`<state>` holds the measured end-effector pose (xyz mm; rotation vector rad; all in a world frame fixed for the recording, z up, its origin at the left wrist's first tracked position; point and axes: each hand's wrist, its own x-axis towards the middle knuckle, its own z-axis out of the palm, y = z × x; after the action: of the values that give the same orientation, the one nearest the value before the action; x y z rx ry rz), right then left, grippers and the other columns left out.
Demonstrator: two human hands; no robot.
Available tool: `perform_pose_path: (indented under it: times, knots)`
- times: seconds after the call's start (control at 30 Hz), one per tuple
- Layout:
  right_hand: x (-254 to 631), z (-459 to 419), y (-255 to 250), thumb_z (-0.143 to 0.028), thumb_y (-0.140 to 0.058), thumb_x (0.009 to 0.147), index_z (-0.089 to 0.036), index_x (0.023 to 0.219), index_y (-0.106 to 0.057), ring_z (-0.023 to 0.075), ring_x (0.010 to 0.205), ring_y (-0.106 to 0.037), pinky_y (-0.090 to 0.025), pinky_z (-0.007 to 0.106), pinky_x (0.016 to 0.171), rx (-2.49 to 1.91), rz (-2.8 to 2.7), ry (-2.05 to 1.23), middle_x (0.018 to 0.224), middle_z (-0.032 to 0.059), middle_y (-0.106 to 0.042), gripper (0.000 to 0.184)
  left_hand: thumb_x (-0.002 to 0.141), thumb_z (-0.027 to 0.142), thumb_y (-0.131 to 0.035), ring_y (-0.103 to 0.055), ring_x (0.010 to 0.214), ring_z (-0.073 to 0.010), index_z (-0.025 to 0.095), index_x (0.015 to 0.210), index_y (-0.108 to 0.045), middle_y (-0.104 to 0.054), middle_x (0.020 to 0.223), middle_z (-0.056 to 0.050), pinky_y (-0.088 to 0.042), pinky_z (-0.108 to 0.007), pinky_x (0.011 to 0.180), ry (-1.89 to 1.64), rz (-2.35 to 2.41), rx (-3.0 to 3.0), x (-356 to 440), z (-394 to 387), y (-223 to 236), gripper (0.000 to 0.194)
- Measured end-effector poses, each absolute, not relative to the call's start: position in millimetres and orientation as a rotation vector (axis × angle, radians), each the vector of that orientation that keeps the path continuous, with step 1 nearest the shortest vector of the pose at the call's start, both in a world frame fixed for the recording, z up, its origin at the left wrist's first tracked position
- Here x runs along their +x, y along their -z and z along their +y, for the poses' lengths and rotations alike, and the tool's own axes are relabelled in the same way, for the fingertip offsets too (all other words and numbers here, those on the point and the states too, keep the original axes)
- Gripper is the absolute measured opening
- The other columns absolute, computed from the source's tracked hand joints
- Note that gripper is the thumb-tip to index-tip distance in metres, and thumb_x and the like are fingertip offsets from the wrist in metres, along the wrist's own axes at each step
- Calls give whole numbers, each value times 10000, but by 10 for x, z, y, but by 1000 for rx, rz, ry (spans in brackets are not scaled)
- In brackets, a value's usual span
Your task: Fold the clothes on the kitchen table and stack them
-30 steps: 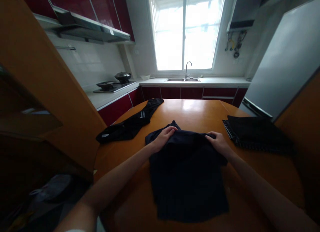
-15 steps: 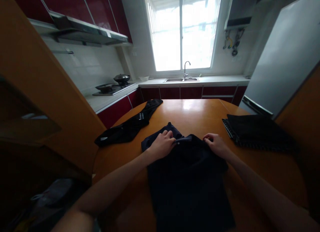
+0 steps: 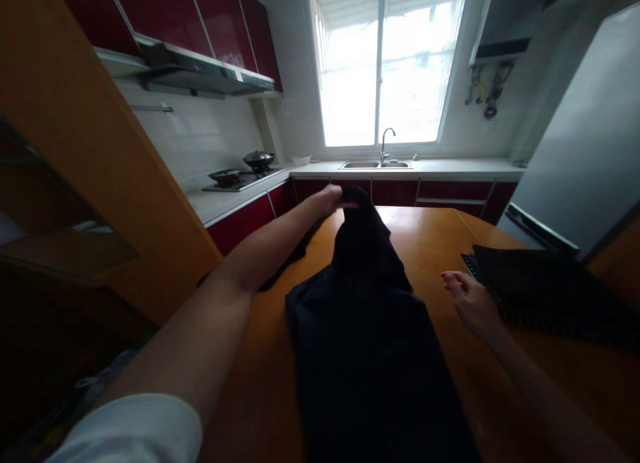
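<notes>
A dark navy garment [image 3: 370, 356] lies on the wooden table, its body spread toward me. My left hand [image 3: 334, 198], slightly blurred, is closed on the garment's far end and holds that part raised above the tabletop. The raised cloth hangs in folds down to the rest of the garment. To the right of it, my right hand [image 3: 467, 300] is apart from the cloth, over the table, fingers curled in and nothing visible in them. A black garment [image 3: 295, 250] on the left is partly hidden behind my left arm.
A folded stack of black cloth [image 3: 540, 283] lies on the right of the wooden table [image 3: 425, 230]. Beyond are a counter with a sink [image 3: 361, 164], a stove [image 3: 245, 179] with pans, and a window. A fridge [image 3: 575, 130] stands at right.
My left hand has moved up and away, lifting the garment's far end. My right hand has let go of the cloth and shifted right. The view has turned slightly left.
</notes>
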<state>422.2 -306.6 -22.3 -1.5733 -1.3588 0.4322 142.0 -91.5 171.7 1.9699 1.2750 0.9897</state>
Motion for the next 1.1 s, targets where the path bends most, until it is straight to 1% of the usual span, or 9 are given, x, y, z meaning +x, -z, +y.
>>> perform_pose_path:
  times: [0.13, 0.2, 0.3, 0.43, 0.53, 0.7, 0.9, 1.0, 1.1]
  knots:
    - [4322, -3050, 223, -562, -479, 885, -174, 1011, -686, 294, 954, -687, -523, 408, 845, -1561, -1276, -400, 1056, 156, -725, 458, 1012, 123, -121, -636, 1187, -122, 77, 747, -610, -737, 884, 17, -541, -235, 749, -1403, 1365, 1928, 1270, -403, -2921, 558]
    - [4330, -3043, 245, -548, -497, 878, -179, 1009, -689, 291, 941, -690, -530, 410, 838, -1553, -1279, -413, 1054, 154, -729, 437, 992, 263, -133, -638, 1156, -57, 90, 699, -597, -745, 941, 39, -508, -161, 788, -1702, 1416, 2029, 1036, -256, -3338, 576]
    - [4275, -3035, 287, -517, -524, 858, -185, 980, -693, 283, 925, -695, -541, 399, 826, -1531, -1318, -435, 1032, 149, -733, 391, 1025, 310, -252, -656, 1181, -131, 133, 768, -669, -751, 1046, 62, -563, -224, 791, -1829, 1555, 2005, 603, -236, -3501, 520]
    - [4127, -3061, 292, -481, -542, 830, -194, 945, -690, 273, 925, -700, -548, 376, 806, -1503, -1397, -455, 1038, 139, -723, 343, 1021, 319, -371, -678, 1159, -230, 190, 1118, -719, -741, 1135, 76, -614, -290, 778, -1678, 1614, 1870, -11, -512, -2925, 383]
    - [4034, -3093, 263, -453, -536, 817, -205, 912, -694, 270, 898, -704, -553, 370, 783, -1503, -1436, -469, 1024, 133, -724, 309, 973, 340, -550, -700, 1099, -216, 225, 1307, -639, -734, 1201, 36, -616, -303, 863, -1529, 1763, 1746, -484, -847, -2177, 364]
    - [3975, -3074, 300, -402, -546, 791, -216, 873, -701, 263, 870, -703, -552, 365, 773, -1507, -1459, -516, 986, 121, -720, 256, 947, 222, -486, -705, 1012, -231, 157, 1260, -653, -750, 1097, -34, -597, -325, 857, -1245, 2103, 1657, -1288, -1497, -976, 360]
    - [3913, -3021, 446, -386, -545, 778, -203, 867, -701, 250, 849, -699, -547, 355, 757, -1525, -1503, -571, 985, 122, -711, 257, 677, 154, -599, -664, 1042, -327, 150, 851, -768, -723, 977, -112, -506, -446, 995, -906, 2332, 1654, -1897, -2050, -277, 243]
    - [3867, -3017, 499, -377, -544, 783, -204, 871, -706, 242, 845, -698, -547, 354, 773, -1502, -1540, -576, 976, 113, -711, 252, 686, 149, -610, -544, 1248, -413, 141, 979, -781, -640, 1259, -178, -384, -546, 1105, -711, 2477, 1832, -1830, -2120, -204, 339]
    - [3823, -3021, 530, -371, -550, 780, -202, 869, -711, 248, 852, -700, -546, 368, 797, -1507, -1560, -577, 974, 116, -716, 250, 841, 197, -541, -500, 1316, -359, 135, 1233, -701, -528, 1434, -177, -372, -477, 1134, -550, 2339, 2291, -1414, -2070, -163, 428]
